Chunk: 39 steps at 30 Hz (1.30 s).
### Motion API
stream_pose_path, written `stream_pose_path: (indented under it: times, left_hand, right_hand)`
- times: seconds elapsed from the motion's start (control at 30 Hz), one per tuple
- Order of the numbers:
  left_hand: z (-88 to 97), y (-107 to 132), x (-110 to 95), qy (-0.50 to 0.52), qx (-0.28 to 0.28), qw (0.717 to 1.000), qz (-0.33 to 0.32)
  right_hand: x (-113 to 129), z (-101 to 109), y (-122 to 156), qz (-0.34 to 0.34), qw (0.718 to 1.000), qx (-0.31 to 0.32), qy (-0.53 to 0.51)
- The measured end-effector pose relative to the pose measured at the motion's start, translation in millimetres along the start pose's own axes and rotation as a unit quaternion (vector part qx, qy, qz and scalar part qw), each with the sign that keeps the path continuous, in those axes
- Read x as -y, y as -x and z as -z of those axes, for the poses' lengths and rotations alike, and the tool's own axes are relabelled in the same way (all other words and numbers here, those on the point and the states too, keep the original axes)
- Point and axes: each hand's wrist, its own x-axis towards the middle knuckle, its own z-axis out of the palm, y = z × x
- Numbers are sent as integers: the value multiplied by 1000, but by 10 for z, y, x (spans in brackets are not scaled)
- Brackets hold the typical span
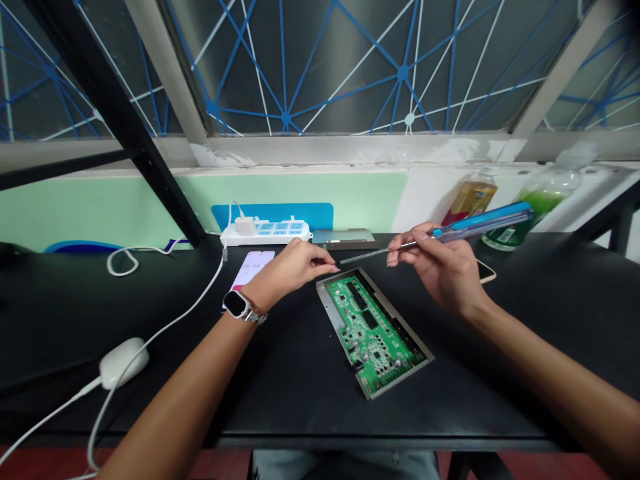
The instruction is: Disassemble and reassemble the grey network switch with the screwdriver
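Observation:
A green circuit board (376,328) lies in a grey metal tray (325,308) on the black table, at the middle. My right hand (443,267) grips a screwdriver (480,225) with a blue handle; its metal shaft points left, the tip hovering above the tray's far corner. My left hand (295,265), with a smartwatch on the wrist, has its fingertips pinched together right beside that tip, just above the tray's far left corner. Whatever the fingers pinch is too small to see.
A phone (253,267) with a lit screen lies behind my left hand. A white power strip (267,231) and a grey metal cover (344,237) sit by the wall. Two bottles (537,193) stand at the far right. White cables and a charger (123,361) lie at the left.

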Motion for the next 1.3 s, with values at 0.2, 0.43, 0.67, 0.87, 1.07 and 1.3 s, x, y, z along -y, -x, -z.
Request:
stream_pose_path:
  times: [0.2, 0.43, 0.67, 0.87, 1.07, 1.3]
  left_hand:
    - [4, 4, 22, -7, 13, 1000, 6]
    - [-10, 14, 41, -27, 31, 999, -7]
    - [-24, 27, 69, -54, 66, 996, 6]
    - [-18, 20, -17, -95, 76, 993, -10]
    - [-8, 8, -69, -111, 78, 991, -19]
    - [29, 5, -63, -15, 43, 998, -49]
  right_hand:
    - [-5, 11, 1, -1, 1000, 0, 4]
    - [-9, 10, 3, 10, 1000, 10, -10]
    - [-33, 34, 2, 13, 1000, 17, -7]
    - [-28, 57, -4, 3, 999, 49, -8]
    - [6, 84, -30, 4, 996, 93, 15]
    - [116, -214, -354, 31, 984, 104, 144]
